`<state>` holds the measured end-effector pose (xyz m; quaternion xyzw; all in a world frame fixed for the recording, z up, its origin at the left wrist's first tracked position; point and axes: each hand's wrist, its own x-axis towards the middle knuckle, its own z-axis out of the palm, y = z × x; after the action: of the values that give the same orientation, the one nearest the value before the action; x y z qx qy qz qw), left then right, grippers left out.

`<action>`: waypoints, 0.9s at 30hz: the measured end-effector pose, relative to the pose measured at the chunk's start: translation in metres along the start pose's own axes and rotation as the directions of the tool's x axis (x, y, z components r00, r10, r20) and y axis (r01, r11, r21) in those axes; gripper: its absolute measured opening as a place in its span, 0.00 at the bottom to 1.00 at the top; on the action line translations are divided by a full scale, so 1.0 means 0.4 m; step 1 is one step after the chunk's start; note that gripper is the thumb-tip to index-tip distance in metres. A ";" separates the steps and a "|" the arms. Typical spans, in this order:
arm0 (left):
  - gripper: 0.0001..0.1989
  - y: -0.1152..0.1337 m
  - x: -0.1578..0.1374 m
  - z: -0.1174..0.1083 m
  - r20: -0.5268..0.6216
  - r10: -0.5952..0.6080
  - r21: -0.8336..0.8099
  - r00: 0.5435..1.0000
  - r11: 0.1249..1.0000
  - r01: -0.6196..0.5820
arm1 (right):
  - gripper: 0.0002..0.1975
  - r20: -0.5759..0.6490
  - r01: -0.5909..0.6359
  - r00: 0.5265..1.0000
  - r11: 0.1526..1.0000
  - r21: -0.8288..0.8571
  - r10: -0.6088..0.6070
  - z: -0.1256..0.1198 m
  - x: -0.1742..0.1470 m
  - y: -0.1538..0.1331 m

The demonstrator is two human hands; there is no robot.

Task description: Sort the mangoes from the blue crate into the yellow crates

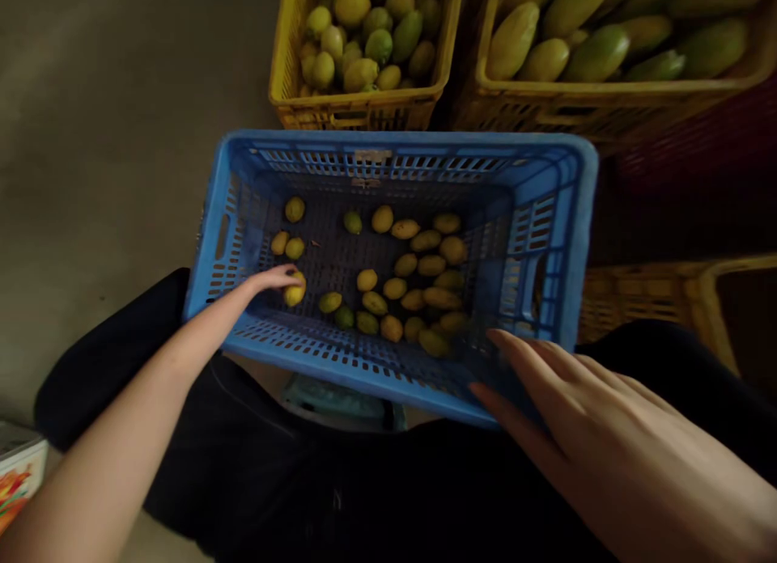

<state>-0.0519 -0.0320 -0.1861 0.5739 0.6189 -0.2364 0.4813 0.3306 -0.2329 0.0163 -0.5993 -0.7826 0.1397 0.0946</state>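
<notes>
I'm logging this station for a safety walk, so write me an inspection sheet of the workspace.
Surface: grey floor; the blue crate has a slatted base.
Job's things: yellow and green fruits in the blue crate, mostly toward its right side.
Clutter: teal object under the near rim, partly hidden; printed box at lower left.
Hands: left hand holds a yellow fruit; right hand open by the near right corner, contact unclear.
Cables: nothing seen.
Surroundings: yellow crate of small fruit, yellow crate of large fruit beyond.
</notes>
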 end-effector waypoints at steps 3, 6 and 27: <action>0.28 0.108 -0.103 -0.094 0.091 0.200 -0.366 0.976 0.918 -0.154 | 0.17 0.049 0.075 0.996 0.993 -0.086 -0.071 0.007 0.014 -0.030; 0.28 0.221 -0.276 -0.159 -0.007 0.453 -0.739 0.892 0.599 -0.310 | 0.14 0.100 0.052 0.994 0.998 -0.025 -0.049 0.023 0.029 -0.048; 0.10 0.174 -0.636 -0.154 -0.300 0.003 -0.786 0.954 -0.567 -0.245 | 0.19 0.711 -0.129 0.666 0.973 -0.190 0.227 0.316 0.230 -0.057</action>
<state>-0.0375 -0.0868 0.0790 -0.0570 0.4473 0.5373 0.7127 0.2458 -0.1628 -0.0970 -0.5724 -0.7002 0.3259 -0.2754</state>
